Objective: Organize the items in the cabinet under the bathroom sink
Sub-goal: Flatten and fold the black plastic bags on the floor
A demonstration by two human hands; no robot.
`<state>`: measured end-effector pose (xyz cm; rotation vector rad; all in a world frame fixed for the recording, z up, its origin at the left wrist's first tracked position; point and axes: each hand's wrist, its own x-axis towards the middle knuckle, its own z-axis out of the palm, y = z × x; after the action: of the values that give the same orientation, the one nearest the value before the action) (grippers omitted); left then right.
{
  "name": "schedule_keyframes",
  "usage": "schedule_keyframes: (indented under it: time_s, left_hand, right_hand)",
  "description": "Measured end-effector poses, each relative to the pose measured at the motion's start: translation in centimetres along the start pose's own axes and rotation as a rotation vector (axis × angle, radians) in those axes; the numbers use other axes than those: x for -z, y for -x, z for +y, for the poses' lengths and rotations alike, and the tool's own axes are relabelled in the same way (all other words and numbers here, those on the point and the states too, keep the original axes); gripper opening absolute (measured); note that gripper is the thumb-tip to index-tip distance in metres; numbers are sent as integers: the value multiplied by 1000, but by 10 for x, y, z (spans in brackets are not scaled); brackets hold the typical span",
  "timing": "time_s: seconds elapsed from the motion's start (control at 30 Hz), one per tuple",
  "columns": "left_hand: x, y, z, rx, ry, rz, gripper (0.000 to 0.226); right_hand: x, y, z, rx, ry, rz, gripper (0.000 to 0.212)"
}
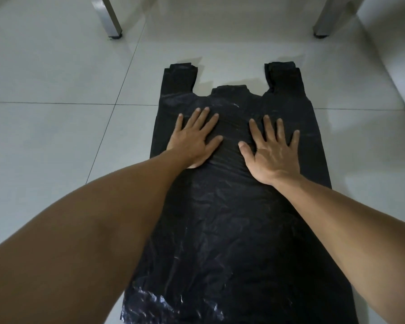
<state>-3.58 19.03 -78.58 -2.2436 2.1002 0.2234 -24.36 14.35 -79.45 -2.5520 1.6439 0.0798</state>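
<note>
Bag: large black thin plastic bag with two handle loops (pixel 234 206) lies flat on the floor, spread out under both hands and both forearms. Its surface is wrinkled and a little shiny, most of all at the near end, below the left forearm.

Bag handles: the two loops point away from the person, beyond the fingertips. The left handle loop (pixel 180 76) is ahead of the left hand, the right handle loop (pixel 283 76) is ahead of the right hand. Between them is the cut-out mouth of the bag.

Left hand: the left hand (pixel 194 139) lies palm down on the upper part of the bag, fingers straight and spread wide. It presses flat on the plastic and holds nothing.

Right hand: the right hand (pixel 271 150) lies palm down just beside the left one, the thumbs near each other but apart. Its fingers are also straight and spread wide, flat on the bag, with nothing held.

Forearms: both are bare and reach forward over the lower part of the bag.

Floor: light grey glossy tiled floor (pixel 56 141) with thin dark joints lies on all sides of the bag.

Legs: two grey metal square legs stand far beyond the fingertips, one left leg (pixel 110 17) and one right leg (pixel 330 17), each with a dark foot on the tiles.

Wall: pale wall (pixel 398 54) runs along the right side, beyond the right hand.
</note>
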Motion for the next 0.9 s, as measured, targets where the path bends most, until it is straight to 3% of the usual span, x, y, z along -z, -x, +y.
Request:
schedule_keyframes:
  time_s: [0.23, 0.4, 0.5, 0.6, 0.9]
  left_hand:
    - [0, -1, -44, 363, 21, -3, 74]
    - [-4, 0, -43, 365, 39, 49, 75]
    - [-5, -2, -45, 361, 48, 33, 75]
    - [-6, -1, -45, 361, 39, 41, 75]
    - [-5, -4, -45, 363, 32, 49, 75]
  right_hand:
    - [2, 0, -1, 3, -2, -23, 70]
    - [30, -14, -20, -43, 157, -93, 74]
    - [41, -46, -47, 109, 108, -29, 71]
    - [28, -72, -58, 253, -1, -93, 67]
    - [17, -84, 38, -21, 12, -14, 84]
